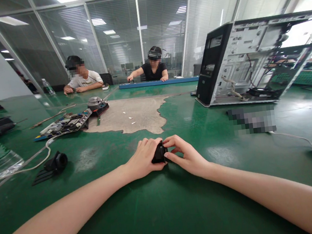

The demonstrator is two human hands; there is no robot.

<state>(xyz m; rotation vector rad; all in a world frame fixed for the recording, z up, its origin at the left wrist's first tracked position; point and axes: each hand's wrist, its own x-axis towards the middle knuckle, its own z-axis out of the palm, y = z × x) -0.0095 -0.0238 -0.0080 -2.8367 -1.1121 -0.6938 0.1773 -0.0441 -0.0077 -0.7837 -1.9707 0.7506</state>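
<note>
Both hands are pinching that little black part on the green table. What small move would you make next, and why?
Probably lift the small black part slightly off the green table and turn it toward the camera. The left hand and right hand cover most of it from both sides, so its faces are hidden, and it sits low against the mat, where the fingers have little room to work.

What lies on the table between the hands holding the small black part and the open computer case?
Head view: only bare green table lies between the small black part and the computer case.
</note>
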